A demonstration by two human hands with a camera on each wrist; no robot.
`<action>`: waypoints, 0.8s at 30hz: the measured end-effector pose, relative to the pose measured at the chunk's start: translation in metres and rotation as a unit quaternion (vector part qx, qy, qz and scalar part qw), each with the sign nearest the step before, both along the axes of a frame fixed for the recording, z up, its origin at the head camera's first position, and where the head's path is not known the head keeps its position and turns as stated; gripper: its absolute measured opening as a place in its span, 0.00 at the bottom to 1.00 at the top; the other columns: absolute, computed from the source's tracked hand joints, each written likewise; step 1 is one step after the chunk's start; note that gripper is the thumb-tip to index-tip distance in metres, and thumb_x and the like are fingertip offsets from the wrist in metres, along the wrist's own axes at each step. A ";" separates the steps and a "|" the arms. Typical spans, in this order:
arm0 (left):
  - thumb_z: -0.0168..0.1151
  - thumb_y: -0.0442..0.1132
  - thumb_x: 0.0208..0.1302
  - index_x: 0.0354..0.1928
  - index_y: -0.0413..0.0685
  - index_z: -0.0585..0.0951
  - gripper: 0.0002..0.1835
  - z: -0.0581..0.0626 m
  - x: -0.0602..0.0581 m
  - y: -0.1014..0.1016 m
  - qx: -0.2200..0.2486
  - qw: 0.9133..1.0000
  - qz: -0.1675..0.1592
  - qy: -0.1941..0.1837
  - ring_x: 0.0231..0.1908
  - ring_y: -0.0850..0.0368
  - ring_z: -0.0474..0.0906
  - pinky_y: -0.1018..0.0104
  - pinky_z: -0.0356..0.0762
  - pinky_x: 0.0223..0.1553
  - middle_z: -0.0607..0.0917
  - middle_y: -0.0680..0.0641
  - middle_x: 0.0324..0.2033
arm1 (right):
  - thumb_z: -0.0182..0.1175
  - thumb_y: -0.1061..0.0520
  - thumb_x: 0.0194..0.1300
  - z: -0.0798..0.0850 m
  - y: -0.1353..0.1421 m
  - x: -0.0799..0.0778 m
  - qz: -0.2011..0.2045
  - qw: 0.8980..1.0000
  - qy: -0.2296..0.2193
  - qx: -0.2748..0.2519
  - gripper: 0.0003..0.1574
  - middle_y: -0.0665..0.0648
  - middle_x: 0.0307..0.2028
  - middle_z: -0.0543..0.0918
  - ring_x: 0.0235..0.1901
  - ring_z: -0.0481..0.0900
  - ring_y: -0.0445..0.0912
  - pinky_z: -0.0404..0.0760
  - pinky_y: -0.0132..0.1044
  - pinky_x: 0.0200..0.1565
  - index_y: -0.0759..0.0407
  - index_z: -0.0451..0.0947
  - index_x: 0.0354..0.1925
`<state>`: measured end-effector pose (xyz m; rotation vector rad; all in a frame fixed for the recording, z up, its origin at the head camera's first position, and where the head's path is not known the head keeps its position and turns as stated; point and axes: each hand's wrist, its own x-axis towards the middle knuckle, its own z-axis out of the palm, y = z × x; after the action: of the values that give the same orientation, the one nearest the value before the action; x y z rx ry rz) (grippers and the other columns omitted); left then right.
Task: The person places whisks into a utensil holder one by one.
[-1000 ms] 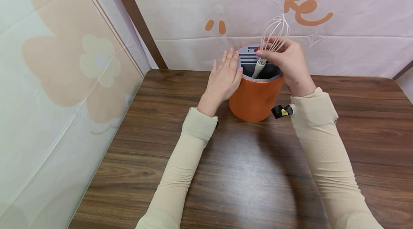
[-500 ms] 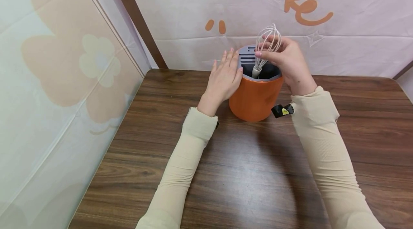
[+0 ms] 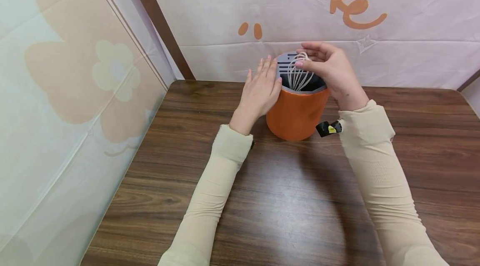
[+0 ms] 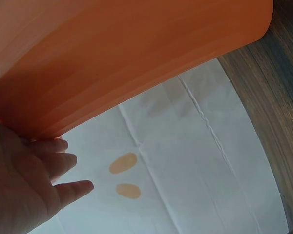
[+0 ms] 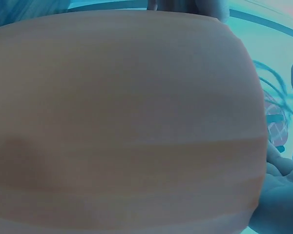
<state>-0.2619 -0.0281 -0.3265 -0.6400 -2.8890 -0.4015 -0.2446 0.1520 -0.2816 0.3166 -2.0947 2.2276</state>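
A pale wire whisk (image 3: pixel 297 75) stands head up in the front compartment of an orange utensil holder (image 3: pixel 296 116), its handle hidden inside. My right hand (image 3: pixel 333 70) is at the holder's right rim, thumb and fingers spread loosely around the top of the wires. In the right wrist view the whisk wires (image 5: pixel 275 80) show between the parted thumb and fingers. Along the holder's left side lies my left hand (image 3: pixel 259 90), fingers straight and touching the rim. Its fingers (image 4: pixel 63 160) extend beside the orange wall in the left wrist view.
The holder's grey top (image 3: pixel 283 60) has slots at the back. It stands on a dark wood table (image 3: pixel 285 199), near the back edge. A printed white cloth (image 3: pixel 210 12) hangs behind, and another covers the left side.
The whisk has dropped down into the holder, its handle vanishing below the rim. My right hand has loosened and stays almost in place. My left hand has not moved.
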 end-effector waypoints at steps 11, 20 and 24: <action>0.30 0.50 0.75 0.74 0.47 0.47 0.31 -0.001 0.001 0.000 0.006 1.000 0.001 0.002 0.72 0.54 0.37 0.50 0.35 0.69 0.47 0.47 0.73 | 0.68 0.66 0.54 0.000 0.010 0.006 0.004 0.996 -0.016 -0.092 0.20 0.57 0.39 0.84 0.43 0.81 0.45 0.78 0.28 0.44 0.66 0.80 0.47; 0.30 0.50 0.75 0.74 0.47 0.46 0.31 -0.001 0.001 0.000 0.007 1.000 -0.003 0.002 0.72 0.52 0.38 0.49 0.36 0.69 0.46 0.47 0.73 | 0.67 0.68 0.55 0.000 0.021 0.009 0.012 0.985 -0.031 -0.167 0.12 0.61 0.34 0.85 0.34 0.84 0.49 0.80 0.34 0.42 0.69 0.83 0.40; 0.30 0.50 0.75 0.74 0.47 0.46 0.31 -0.001 0.001 -0.001 0.008 1.000 -0.004 0.005 0.72 0.52 0.38 0.49 0.36 0.69 0.47 0.46 0.73 | 0.65 0.69 0.55 0.000 0.026 0.010 0.019 0.980 -0.034 -0.197 0.11 0.63 0.33 0.86 0.33 0.85 0.51 0.81 0.36 0.41 0.72 0.82 0.40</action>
<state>-0.2607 -0.0286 -0.3278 -0.6482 -2.8725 -0.4206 -0.2348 0.1780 -0.2818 0.2580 -1.6275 2.6360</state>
